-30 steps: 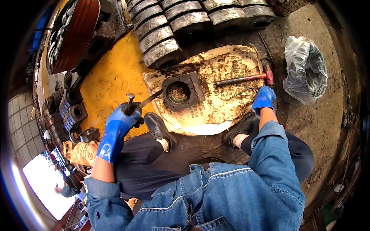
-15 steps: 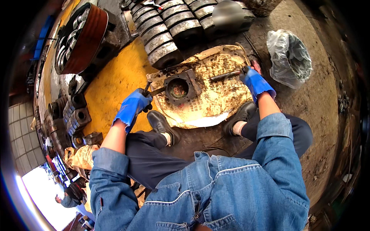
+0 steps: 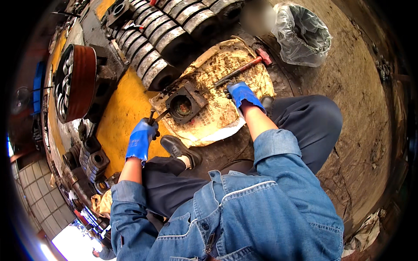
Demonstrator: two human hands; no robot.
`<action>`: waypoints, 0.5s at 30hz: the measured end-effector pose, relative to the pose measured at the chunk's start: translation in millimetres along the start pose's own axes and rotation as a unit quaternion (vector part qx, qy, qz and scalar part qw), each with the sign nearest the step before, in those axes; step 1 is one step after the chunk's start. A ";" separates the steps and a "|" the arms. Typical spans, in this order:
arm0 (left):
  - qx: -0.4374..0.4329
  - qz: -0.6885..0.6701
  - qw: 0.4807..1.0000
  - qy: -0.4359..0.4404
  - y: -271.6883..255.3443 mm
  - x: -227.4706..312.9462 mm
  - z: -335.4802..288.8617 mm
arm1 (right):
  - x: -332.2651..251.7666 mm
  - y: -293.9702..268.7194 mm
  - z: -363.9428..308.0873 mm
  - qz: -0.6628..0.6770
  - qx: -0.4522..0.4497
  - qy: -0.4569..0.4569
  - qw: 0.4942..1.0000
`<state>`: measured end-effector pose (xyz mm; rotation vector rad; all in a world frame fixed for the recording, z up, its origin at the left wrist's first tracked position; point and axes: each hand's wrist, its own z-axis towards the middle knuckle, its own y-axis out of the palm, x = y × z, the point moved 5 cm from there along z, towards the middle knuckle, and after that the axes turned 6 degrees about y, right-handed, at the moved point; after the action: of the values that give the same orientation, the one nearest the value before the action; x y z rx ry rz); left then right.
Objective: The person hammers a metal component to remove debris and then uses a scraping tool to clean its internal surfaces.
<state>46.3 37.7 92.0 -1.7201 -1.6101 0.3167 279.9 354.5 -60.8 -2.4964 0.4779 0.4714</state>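
The step in hand looks like the left hand [image 3: 145, 135] steadying its tool against the metal block [image 3: 187, 103] while the right hand [image 3: 242, 94] is busy by the hammer [image 3: 244, 68]. The block lies in the centre of the frame, on the left part of the stained paper [image 3: 220, 116], its round hole facing up. The left hand is clenched round a round-headed rod [image 3: 151, 116]; a flat bar [image 3: 163, 114] spans the gap from that hand to the block. The right hand's fingers curl just below the handle's lower end; whether they grasp anything, I cannot tell. The next move seems to call for a sure right-hand grip and a firmly held rod. Compared with half a second ago, the right hand is nearer the block and no longer covers the red part of the hammer; the left hand is still beside the block
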 end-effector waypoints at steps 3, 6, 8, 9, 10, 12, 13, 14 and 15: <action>0.000 -0.086 0.996 -0.019 0.8 -37.0 9.6 | -17.6 -11.6 -37.2 -0.006 -0.062 -0.010 0.998; 0.017 -0.070 0.996 -0.046 4.2 -29.0 6.1 | -20.7 -13.7 -40.2 -0.075 -0.103 -0.042 0.991; 0.017 -0.020 0.998 -0.065 0.4 -13.5 -2.7 | -16.5 -7.1 -27.8 -0.069 -0.095 -0.076 0.990; 0.013 0.000 0.998 -0.058 2.2 -13.1 -3.3 | -12.7 -5.8 -22.8 -0.095 -0.089 -0.112 0.985; 0.018 0.018 0.998 -0.060 -2.9 -22.3 -10.5 | -26.5 -3.8 -37.7 -0.123 -0.089 -0.157 0.976; -0.014 0.066 0.997 -0.043 -0.3 -3.0 1.4 | 0.8 12.1 38.9 -0.128 -0.063 -0.156 0.977; -0.015 0.050 0.997 -0.051 -1.0 -0.5 1.9 | 7.5 16.1 50.8 -0.013 -0.099 -0.063 0.993; -0.016 0.034 0.998 -0.058 -1.4 2.4 2.3 | 7.0 26.4 59.1 0.075 -0.132 -0.026 0.988; -0.018 0.018 0.998 -0.063 -1.0 6.7 3.0 | 12.5 41.4 64.0 0.268 -0.167 0.070 0.946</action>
<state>44.9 44.9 92.6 -1.7883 -1.6867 0.4241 258.6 355.7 -135.0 -2.7150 1.2419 0.6225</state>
